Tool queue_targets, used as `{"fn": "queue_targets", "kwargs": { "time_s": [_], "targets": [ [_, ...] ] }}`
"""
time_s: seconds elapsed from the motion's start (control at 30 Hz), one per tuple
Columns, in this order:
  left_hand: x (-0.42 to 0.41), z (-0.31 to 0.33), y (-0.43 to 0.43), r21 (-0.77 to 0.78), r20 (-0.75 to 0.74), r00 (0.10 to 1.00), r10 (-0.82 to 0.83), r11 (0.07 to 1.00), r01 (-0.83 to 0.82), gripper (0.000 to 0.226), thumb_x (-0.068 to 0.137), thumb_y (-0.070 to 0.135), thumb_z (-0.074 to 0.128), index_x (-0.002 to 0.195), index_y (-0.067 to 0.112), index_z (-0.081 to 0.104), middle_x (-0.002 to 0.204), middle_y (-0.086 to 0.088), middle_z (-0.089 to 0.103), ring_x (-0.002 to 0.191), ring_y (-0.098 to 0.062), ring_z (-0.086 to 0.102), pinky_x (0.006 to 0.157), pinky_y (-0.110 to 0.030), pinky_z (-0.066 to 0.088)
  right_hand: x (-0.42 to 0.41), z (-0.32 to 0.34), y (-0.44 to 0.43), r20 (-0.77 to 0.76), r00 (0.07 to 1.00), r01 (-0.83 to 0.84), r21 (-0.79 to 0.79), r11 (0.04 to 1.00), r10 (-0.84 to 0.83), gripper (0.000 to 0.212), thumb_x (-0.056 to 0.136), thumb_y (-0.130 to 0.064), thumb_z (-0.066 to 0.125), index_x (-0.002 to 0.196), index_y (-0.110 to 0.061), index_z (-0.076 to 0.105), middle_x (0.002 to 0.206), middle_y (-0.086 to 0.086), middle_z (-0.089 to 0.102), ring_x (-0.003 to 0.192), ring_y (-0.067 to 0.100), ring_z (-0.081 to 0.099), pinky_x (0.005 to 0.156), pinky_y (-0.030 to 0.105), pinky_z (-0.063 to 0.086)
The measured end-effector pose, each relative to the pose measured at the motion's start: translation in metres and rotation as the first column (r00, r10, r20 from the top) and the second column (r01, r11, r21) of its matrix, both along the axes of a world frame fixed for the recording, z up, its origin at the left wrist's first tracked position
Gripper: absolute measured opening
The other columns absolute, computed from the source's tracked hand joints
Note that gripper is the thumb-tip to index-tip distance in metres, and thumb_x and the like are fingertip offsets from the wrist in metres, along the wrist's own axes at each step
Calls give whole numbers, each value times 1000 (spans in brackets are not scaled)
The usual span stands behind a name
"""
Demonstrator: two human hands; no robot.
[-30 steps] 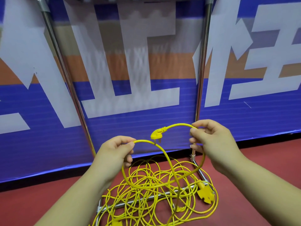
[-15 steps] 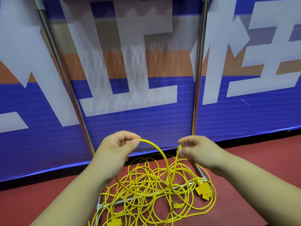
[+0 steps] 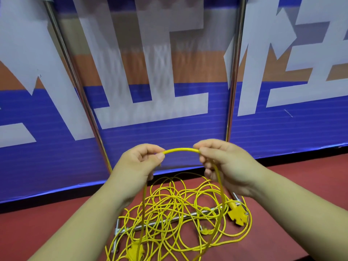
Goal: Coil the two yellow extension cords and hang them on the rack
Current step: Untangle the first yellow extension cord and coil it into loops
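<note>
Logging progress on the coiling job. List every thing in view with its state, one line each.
left hand: pinches the held cord
right hand: grips the held cord
held cord: arched between both hands, trailing down to the cord pile
rack: upright, nothing hung on its visible posts
cord pile: loose, tangled on the floor across the rack's foot
socket block: lying at the pile's right edge

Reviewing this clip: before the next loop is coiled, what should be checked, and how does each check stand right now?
1. The left hand pinches the cord: ok.
2. The right hand grips it: ok.
3. Span between hands kink-free: ok.
4. The pile on the floor untangled: not ok, loops cross over the base bar.
5. Two cords separate: cannot tell.
</note>
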State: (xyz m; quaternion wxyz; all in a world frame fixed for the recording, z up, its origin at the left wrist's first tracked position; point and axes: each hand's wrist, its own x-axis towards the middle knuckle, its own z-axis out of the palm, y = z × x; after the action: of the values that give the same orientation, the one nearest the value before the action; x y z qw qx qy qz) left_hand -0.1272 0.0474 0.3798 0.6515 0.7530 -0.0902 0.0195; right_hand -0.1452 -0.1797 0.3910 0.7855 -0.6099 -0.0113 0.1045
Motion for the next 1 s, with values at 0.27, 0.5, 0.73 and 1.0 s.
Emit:
{"fn": "queue_targets", "kwargs": {
  "time_s": [0.27,0.5,0.73,1.0],
  "targets": [
    [12,-57,31,220,-429,871,-240,907,359,20,89,34,69,91,14,68,63,-3,49,56,-13,50,54,-22,39,25,-4,-42,46,886,459,53,887,-462,16,101,-12,54,101,-18,69,69,-1,58,51,5,45,51,18,43],
    [19,-47,29,252,-250,968,-32,963,97,28,103,24,52,88,24,75,61,0,34,54,-13,30,51,-26,29,14,-21,-52,34,995,97,-278,956,-91,18,94,-7,64,110,-13,61,77,8,65,57,16,58,62,32,50],
    [0,-7,-4,343,-63,988,-141,927,154,23,103,24,52,106,28,75,44,13,39,42,-4,37,48,-18,30,6,-22,-33,265,957,58,-566,823,115,25,91,-15,70,112,-27,63,82,-2,69,69,18,65,71,29,54],
    [1,-16,-4,277,-80,971,-224,931,238,16,98,19,63,103,26,76,62,6,50,59,-10,45,58,-20,38,8,-9,-24,301,944,216,-245,945,-137,8,92,-8,67,94,-15,72,72,1,70,54,9,49,51,18,40]
  ]
}}
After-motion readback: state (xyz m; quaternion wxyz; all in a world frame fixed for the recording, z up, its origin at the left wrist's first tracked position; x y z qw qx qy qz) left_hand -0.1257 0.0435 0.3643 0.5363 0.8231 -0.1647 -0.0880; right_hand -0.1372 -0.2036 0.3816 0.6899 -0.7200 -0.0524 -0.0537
